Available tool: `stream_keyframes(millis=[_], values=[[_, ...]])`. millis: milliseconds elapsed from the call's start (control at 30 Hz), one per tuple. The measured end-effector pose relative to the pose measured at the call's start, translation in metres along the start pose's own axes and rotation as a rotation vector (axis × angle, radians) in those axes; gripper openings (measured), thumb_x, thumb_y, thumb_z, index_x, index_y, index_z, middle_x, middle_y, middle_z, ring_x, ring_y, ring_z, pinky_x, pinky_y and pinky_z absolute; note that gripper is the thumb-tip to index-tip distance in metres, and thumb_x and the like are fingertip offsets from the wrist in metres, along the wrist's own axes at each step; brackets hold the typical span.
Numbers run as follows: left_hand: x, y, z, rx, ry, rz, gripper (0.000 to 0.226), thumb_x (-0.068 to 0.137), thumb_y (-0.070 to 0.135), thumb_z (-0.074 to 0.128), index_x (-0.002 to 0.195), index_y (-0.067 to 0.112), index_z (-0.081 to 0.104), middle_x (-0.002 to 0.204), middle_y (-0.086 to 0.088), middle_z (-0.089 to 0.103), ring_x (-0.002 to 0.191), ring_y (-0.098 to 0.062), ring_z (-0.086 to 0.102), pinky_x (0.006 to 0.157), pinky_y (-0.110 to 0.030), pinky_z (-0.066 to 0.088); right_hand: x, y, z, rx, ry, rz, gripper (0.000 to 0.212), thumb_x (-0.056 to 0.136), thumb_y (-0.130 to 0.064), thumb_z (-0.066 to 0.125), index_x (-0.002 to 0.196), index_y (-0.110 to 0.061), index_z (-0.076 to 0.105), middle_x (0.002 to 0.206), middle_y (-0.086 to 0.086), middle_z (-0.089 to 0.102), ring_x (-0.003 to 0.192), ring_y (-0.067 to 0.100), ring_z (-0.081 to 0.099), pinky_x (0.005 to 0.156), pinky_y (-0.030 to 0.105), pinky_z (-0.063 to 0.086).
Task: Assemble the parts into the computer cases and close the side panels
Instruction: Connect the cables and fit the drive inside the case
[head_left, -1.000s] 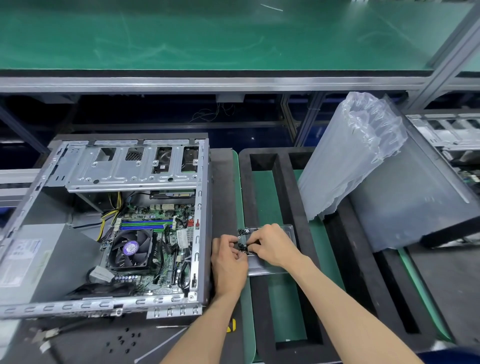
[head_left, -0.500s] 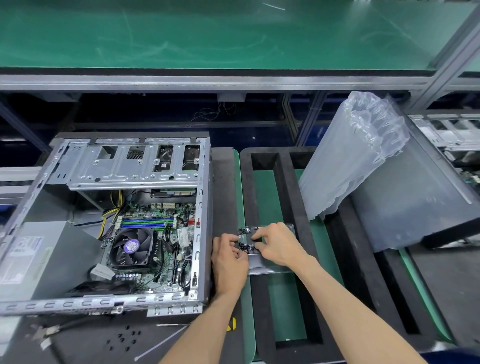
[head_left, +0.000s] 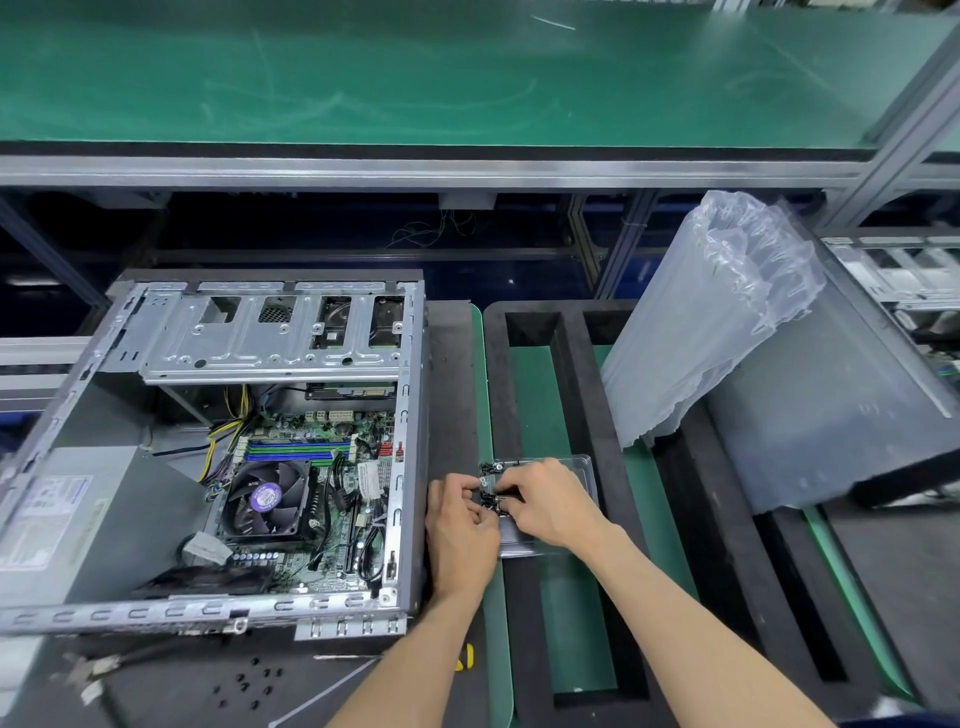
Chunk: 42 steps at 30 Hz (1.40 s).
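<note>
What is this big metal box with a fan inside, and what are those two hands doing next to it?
This one picture comes from a camera worn on a person's head, looking down at a workbench. The metal box is a computer case lying on its side with its cover off, so you can see the round fan and green board inside. Beside it lies a black foam tray. The left hand and right hand both pinch a small dark part over a clear plastic holder. A puffy plastic bag sits to the right, and little black screws lie near the front.
</note>
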<state>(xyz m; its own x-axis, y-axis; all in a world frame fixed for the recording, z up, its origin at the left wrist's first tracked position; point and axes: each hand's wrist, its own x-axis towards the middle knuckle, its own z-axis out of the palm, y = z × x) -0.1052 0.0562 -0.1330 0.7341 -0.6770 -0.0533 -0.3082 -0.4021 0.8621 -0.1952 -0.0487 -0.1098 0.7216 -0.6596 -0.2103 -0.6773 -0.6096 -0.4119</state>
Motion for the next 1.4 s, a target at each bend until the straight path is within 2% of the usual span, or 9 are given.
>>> stream_keyframes(millis=[300, 567, 800, 900, 1000, 1167, 1233, 1333, 1400], values=[[-0.001, 0.002, -0.001, 0.014, -0.01, -0.008, 0.032, 0.076, -0.012, 0.059, 0.098, 0.011, 0.062, 0.094, 0.001, 0.051, 0.072, -0.016, 0.056, 0.073, -0.036, 0.051, 0.002, -0.007, 0.004, 0.006, -0.014, 0.035, 0.015, 0.095, -0.027, 0.062, 0.103, -0.027, 0.074, 0.104, 0.002, 0.074, 0.105, 0.029, 0.061, 0.081, 0.035, 0.048], [-0.001, 0.002, -0.001, 0.025, -0.009, -0.003, 0.031, 0.076, -0.011, 0.059, 0.098, 0.011, 0.062, 0.093, 0.003, 0.051, 0.071, -0.014, 0.056, 0.073, -0.037, 0.051, 0.001, -0.005, -0.004, 0.208, 0.024, 0.169, 0.014, 0.093, -0.016, 0.06, 0.087, -0.016, 0.073, 0.081, -0.009, 0.069, 0.085, 0.019, 0.059, 0.077, 0.034, 0.051], [-0.002, 0.002, -0.002, 0.028, -0.008, 0.001, 0.031, 0.076, -0.01, 0.06, 0.098, 0.011, 0.063, 0.093, 0.002, 0.051, 0.072, -0.016, 0.056, 0.074, -0.034, 0.051, -0.005, -0.001, -0.017, 0.776, -0.029, 0.366, 0.02, 0.1, -0.009, 0.051, 0.083, -0.014, 0.058, 0.059, -0.006, 0.049, 0.053, 0.01, 0.041, 0.051, 0.024, 0.034], [-0.002, 0.003, -0.002, 0.035, -0.015, 0.001, 0.029, 0.077, -0.01, 0.061, 0.097, 0.012, 0.063, 0.093, 0.003, 0.05, 0.07, -0.012, 0.055, 0.072, -0.032, 0.051, -0.005, -0.002, -0.021, 1.219, 0.012, 0.512, 0.031, 0.09, -0.002, 0.044, 0.069, -0.019, 0.028, 0.056, -0.003, 0.021, 0.048, 0.012, 0.013, 0.044, 0.021, 0.011], [-0.003, 0.004, -0.003, 0.028, -0.017, -0.006, 0.028, 0.077, -0.01, 0.06, 0.095, 0.012, 0.065, 0.092, 0.003, 0.049, 0.068, -0.011, 0.054, 0.073, -0.032, 0.051, -0.007, 0.003, -0.026, 1.395, 0.124, 0.594, 0.029, 0.087, -0.003, 0.037, 0.061, -0.015, 0.035, 0.056, -0.001, 0.02, 0.049, 0.012, 0.011, 0.046, 0.023, 0.007], [-0.003, 0.006, -0.004, 0.022, -0.022, -0.015, 0.029, 0.078, -0.01, 0.059, 0.097, 0.012, 0.065, 0.092, 0.002, 0.05, 0.071, -0.016, 0.055, 0.075, -0.037, 0.052, -0.008, 0.021, -0.035, 0.897, 0.206, 0.555, 0.023, 0.084, -0.005, 0.051, 0.063, -0.006, 0.062, 0.052, 0.003, 0.044, 0.048, 0.016, 0.033, 0.048, 0.027, 0.028], [-0.004, 0.007, -0.004, 0.021, -0.016, -0.015, 0.029, 0.077, -0.01, 0.059, 0.097, 0.011, 0.065, 0.092, 0.002, 0.05, 0.072, -0.017, 0.055, 0.075, -0.038, 0.051, -0.007, 0.027, -0.034, 0.544, 0.206, 0.417, 0.014, 0.089, -0.009, 0.057, 0.086, -0.013, 0.07, 0.061, 0.001, 0.06, 0.06, 0.016, 0.05, 0.06, 0.028, 0.043], [-0.004, 0.009, -0.005, 0.022, -0.01, -0.013, 0.03, 0.076, -0.011, 0.059, 0.098, 0.009, 0.065, 0.091, 0.001, 0.051, 0.072, -0.017, 0.055, 0.075, -0.036, 0.051, -0.002, 0.027, -0.026, 0.187, 0.065, 0.261, 0.033, 0.098, -0.02, 0.056, 0.131, -0.02, 0.06, 0.077, 0.001, 0.065, 0.087, 0.025, 0.061, 0.078, 0.035, 0.05], [-0.004, 0.009, -0.005, 0.023, -0.022, -0.02, 0.031, 0.077, -0.01, 0.06, 0.1, 0.009, 0.065, 0.092, 0.0, 0.051, 0.073, -0.017, 0.054, 0.075, -0.035, 0.05, 0.003, 0.023, -0.022, -0.006, 0.004, 0.238, 0.029, 0.102, -0.019, 0.049, 0.129, -0.017, 0.062, 0.1, 0.01, 0.068, 0.101, 0.033, 0.061, 0.075, 0.037, 0.048]])
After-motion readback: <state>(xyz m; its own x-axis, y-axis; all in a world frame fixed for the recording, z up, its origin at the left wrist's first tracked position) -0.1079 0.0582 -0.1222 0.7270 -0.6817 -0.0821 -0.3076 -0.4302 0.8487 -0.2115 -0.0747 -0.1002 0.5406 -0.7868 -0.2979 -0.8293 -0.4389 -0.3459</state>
